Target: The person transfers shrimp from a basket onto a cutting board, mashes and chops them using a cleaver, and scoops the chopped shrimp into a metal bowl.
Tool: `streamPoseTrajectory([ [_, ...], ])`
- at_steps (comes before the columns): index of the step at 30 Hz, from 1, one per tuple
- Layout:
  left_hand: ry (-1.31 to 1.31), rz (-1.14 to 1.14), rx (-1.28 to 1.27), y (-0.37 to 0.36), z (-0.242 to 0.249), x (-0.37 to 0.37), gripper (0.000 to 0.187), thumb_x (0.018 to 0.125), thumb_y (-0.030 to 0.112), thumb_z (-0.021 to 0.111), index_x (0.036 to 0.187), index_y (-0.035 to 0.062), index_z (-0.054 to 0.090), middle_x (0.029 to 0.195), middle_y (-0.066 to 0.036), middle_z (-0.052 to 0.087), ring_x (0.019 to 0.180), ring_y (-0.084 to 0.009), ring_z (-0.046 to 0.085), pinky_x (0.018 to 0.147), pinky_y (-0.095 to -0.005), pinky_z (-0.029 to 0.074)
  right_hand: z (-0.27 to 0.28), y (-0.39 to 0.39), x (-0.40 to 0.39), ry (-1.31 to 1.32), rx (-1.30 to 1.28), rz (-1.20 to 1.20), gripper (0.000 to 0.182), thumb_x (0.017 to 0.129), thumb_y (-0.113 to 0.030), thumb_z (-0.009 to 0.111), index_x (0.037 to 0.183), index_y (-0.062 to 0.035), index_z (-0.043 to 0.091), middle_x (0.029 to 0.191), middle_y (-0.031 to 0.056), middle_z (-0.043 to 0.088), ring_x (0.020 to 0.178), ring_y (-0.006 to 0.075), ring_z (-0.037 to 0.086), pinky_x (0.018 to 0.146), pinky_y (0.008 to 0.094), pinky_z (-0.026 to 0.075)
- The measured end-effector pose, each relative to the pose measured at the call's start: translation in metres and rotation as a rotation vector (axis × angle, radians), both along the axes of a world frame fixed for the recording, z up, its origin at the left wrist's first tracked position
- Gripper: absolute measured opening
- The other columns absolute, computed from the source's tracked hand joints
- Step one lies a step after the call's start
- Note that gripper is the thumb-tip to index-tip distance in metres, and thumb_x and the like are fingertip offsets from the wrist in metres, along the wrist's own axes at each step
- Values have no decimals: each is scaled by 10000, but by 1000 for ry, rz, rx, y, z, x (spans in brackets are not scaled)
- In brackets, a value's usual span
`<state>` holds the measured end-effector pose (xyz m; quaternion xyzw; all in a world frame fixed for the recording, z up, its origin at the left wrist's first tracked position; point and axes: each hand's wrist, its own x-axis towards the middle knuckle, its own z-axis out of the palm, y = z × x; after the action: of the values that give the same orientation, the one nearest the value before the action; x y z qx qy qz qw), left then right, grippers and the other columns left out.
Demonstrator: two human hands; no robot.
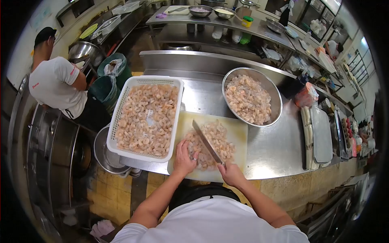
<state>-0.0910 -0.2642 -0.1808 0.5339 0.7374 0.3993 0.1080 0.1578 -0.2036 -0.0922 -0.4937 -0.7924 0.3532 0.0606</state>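
My right hand [232, 174] grips the handle of a kitchen knife [208, 143], its long blade slanting up and left across a pile of peeled shrimp [219, 137]. The pile lies on a pale cutting board [240, 162]. My left hand [185, 158] is at the pile's left side, fingers curled against some shrimp near the blade. Left of the board, a white perforated basket [174, 117] holds many whole peeled shrimp. To the upper right stands a steel bowl [277, 106] full of shrimp pieces.
A steel worktable [279, 150] carries everything, with a raised back edge. Trays [322, 135] and a dark bottle [298, 84] stand at its right. A steel pot [102, 150] sits below the basket. A person in a white shirt [54, 83] stands at left, near green bins [103, 89].
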Motion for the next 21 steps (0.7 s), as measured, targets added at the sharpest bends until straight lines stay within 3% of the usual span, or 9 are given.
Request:
streamPoseTrajectory([
  [2,19,6,-17,2,4,1,684,929,283,758,1438,-60,457,1519,-286,443,1409,-476,438,1213,-530,367,-1,5,3,-31,-11,0,444,1073,-363,616,943,61,631,781,313,671,757,514,670,682,552,505],
  [4,23,22,-45,-5,3,3,694,928,286,761,1442,-62,451,1522,-284,442,1413,-472,438,1215,-524,367,48,2,-2,-28,-132,-48,442,1063,-349,624,938,75,633,803,344,677,784,555,666,708,595,513],
  [7,10,19,-51,1,6,3,699,929,289,765,1446,-62,451,1524,-279,444,1422,-465,436,1218,-515,366,75,0,-5,23,-119,-59,450,1065,-359,616,943,73,631,810,341,682,798,553,670,718,599,516],
  [10,7,9,-50,-2,8,2,696,928,288,767,1445,-60,458,1526,-275,446,1429,-461,434,1220,-510,365,35,0,-3,57,-34,-38,464,1064,-371,623,935,74,629,807,338,681,791,545,673,704,589,513],
  [13,24,17,-28,4,3,2,701,926,285,768,1454,-55,457,1526,-275,449,1431,-462,433,1221,-511,364,5,-1,9,-42,7,24,459,1074,-368,619,929,67,623,747,282,658,689,457,650,650,509,492],
  [17,-21,43,-51,-2,3,3,714,932,298,760,1473,-48,447,1528,-284,453,1435,-469,433,1222,-516,361,54,-4,10,5,-168,-68,438,1066,-366,622,956,59,632,777,308,677,753,531,663,685,571,504],
  [21,-62,74,-8,8,3,-1,694,953,290,730,1482,-49,435,1529,-300,455,1440,-477,433,1219,-516,364,29,-7,5,50,-65,-59,444,1067,-371,624,963,61,632,780,295,682,754,526,666,678,560,504],
])
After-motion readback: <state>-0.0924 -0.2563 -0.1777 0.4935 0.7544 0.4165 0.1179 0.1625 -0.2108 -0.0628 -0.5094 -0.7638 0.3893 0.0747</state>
